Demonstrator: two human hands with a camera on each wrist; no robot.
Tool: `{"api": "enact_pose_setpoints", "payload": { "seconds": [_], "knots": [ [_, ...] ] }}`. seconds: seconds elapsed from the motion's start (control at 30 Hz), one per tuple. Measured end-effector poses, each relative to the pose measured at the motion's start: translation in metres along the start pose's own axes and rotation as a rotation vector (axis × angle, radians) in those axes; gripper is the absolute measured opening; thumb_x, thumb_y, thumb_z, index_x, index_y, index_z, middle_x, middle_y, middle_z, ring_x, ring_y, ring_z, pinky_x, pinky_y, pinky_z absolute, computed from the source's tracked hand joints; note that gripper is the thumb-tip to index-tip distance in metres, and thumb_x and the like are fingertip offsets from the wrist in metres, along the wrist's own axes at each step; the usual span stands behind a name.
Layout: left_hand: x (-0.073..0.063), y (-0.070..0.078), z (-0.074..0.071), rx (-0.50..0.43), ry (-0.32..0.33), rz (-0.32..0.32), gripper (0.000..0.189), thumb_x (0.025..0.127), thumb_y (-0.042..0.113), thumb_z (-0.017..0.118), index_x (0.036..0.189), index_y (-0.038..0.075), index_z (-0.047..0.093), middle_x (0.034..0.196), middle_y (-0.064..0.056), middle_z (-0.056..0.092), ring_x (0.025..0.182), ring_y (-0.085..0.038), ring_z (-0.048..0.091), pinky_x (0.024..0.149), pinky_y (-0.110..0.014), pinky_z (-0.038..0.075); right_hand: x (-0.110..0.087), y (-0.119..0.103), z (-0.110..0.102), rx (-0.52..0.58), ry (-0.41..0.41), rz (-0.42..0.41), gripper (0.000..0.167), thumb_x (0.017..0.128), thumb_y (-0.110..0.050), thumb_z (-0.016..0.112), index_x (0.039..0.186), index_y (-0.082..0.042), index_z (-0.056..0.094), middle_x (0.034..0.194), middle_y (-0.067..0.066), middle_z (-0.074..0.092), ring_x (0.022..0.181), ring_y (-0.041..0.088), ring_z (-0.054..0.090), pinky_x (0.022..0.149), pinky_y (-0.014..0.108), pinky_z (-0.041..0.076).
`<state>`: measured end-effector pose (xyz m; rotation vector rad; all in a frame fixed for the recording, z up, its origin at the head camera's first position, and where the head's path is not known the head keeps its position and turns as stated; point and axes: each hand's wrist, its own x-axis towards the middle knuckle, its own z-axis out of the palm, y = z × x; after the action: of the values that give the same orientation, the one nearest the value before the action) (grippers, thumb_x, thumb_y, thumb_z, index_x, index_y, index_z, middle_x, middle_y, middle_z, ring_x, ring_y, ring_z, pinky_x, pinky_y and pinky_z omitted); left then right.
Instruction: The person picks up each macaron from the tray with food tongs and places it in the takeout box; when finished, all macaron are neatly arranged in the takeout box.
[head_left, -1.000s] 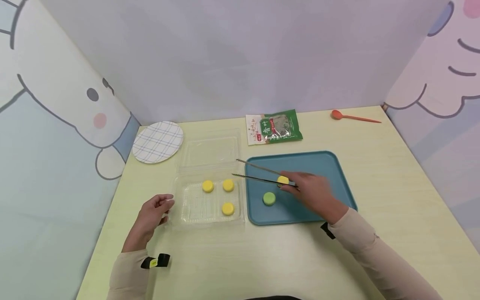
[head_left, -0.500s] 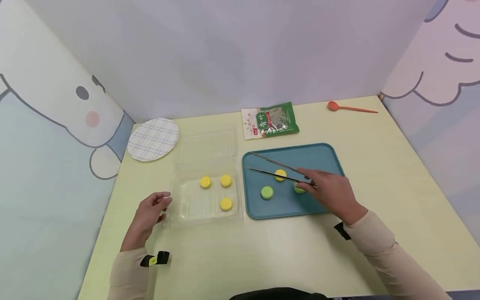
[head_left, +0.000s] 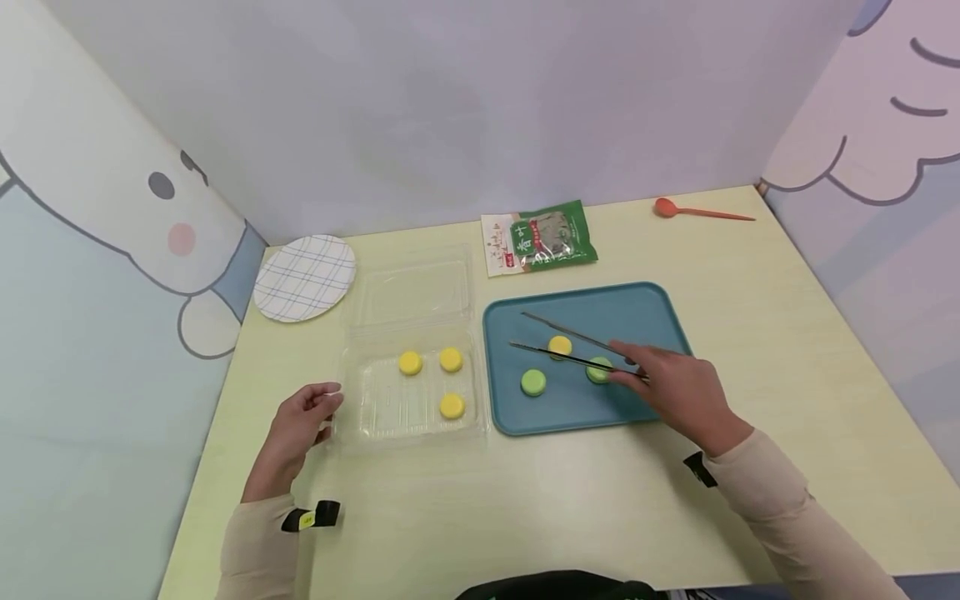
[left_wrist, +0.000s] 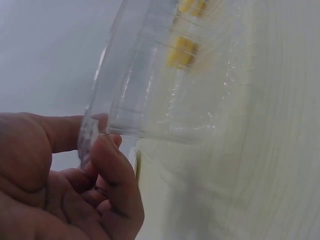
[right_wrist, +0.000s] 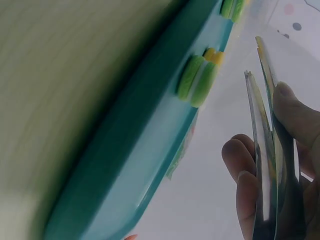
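Note:
My left hand [head_left: 296, 429] pinches the left edge of a clear plastic clamshell box [head_left: 382, 417], thumb and fingers on its rim in the left wrist view. The box lies with its lid [head_left: 412, 292] folded back; three yellow macarons [head_left: 452, 406] sit in its base. Over a blue tray [head_left: 517, 421], my right hand [head_left: 678, 392] holds metal tongs [head_left: 570, 357], their tips apart with nothing between them. On the tray are a yellow macaron [head_left: 559, 347], a green macaron [head_left: 533, 382] and a second green macaron [right_wrist: 197, 81], partly behind the tongs in the head view.
A round plate with a blue check pattern [head_left: 303, 279] lies at the back left. Behind the tray is a green and white packet [head_left: 540, 239] of dried leaves. An orange spoon [head_left: 701, 212] rests near the back right corner. Walls border the table at the back and sides.
My right hand has drawn the tongs back to the right, from near the box to above the tray, uncovering a green macaron. The left hand stays on the box edge. The head view shifted slightly.

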<state>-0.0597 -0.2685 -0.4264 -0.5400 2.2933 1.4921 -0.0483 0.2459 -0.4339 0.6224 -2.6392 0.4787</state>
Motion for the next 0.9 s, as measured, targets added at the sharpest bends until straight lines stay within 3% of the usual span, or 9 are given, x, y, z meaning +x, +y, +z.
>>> {"api": "enact_pose_setpoints", "payload": {
  "seconds": [0.57,0.9],
  "knots": [
    [0.001,-0.002,-0.002,-0.014,0.002,0.02,0.045,0.104,0.027,0.058,0.139,0.0,0.05,0.095,0.0,0.054,0.09,-0.018,0.054,0.07,-0.028,0.049,-0.018,0.009,-0.011,-0.047,0.007,0.003,0.074,0.095,-0.073,0.03,0.118,-0.016,0.073,0.076,-0.001,0.072,0.053,0.01,0.06,0.038,0.023,0.024],
    [0.0,-0.001,-0.001,-0.014,0.007,0.015,0.045,0.104,0.027,0.058,0.139,0.0,0.05,0.098,-0.003,0.053,0.091,-0.02,0.053,0.069,-0.028,0.049,-0.019,0.015,-0.018,-0.09,-0.03,0.002,0.08,0.094,-0.075,0.024,0.114,-0.016,0.074,0.068,-0.005,0.067,0.044,0.006,0.047,0.037,0.026,0.022]
  ]
}}
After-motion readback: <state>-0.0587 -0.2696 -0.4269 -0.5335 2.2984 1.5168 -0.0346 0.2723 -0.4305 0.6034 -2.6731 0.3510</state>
